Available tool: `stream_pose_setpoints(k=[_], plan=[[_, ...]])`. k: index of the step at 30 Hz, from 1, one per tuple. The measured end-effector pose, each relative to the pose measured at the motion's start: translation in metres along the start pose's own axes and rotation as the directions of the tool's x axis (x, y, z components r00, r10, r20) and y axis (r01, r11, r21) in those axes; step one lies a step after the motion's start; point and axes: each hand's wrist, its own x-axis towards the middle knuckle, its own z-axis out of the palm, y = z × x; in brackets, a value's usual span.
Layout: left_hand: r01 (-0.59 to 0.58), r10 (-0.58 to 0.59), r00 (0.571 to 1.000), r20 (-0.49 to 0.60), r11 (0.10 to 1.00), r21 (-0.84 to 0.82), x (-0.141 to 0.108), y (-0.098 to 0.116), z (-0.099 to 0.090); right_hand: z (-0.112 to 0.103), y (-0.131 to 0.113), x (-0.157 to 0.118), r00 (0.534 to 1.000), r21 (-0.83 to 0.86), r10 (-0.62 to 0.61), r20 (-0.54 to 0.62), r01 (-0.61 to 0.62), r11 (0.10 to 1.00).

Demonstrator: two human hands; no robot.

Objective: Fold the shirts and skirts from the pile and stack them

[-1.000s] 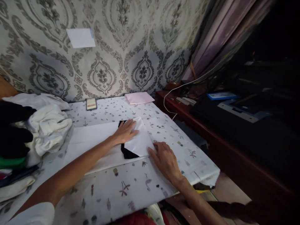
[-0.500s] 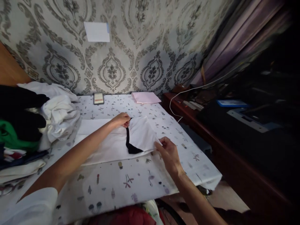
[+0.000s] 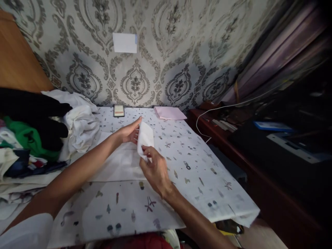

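A white garment (image 3: 118,160) lies flattened on the patterned cloth, and its right end (image 3: 146,135) stands lifted and folded up toward the left. My right hand (image 3: 157,171) pinches the lower edge of that raised end between thumb and fingers. On the far side, my left hand (image 3: 131,132) rests against the fold with its thumb stretched upward and its fingers extended, partly hidden by the fabric. The black trim of the garment is out of sight.
Heaped clothes (image 3: 80,128) in white, black and green fill the left side. A folded pink cloth (image 3: 169,113) and a small framed card (image 3: 119,111) lie near the wall. On the right stands a dark red desk (image 3: 225,138) with a white cable (image 3: 220,108).
The garment's right end has been lifted and turned over leftward, covering the black trim. My right hand has moved left with it. My left hand has let go of the trim and opened. The view has shifted slightly.
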Motion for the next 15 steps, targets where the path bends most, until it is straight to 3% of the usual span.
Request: stream_pose_setpoints(k=[3, 7, 15], plan=[[0.019, -0.019, 1.000, -0.004, 0.999, -0.046, -0.008, -0.005, -0.008, 0.019, 0.001, -0.003, 0.994, -0.137, -0.082, 0.069, 0.091, 0.986], [0.020, -0.027, 0.988, -0.152, 0.999, -0.045, -0.005, -0.019, -0.019, 0.035, 0.002, -0.007, 0.981, -0.261, -0.139, 0.137, 0.171, 0.950], [-0.017, 0.011, 0.981, -0.196, 0.999, -0.028, -0.006, -0.039, -0.033, 0.041, 0.000, -0.017, 0.954, -0.347, -0.177, 0.241, 0.255, 0.902]])
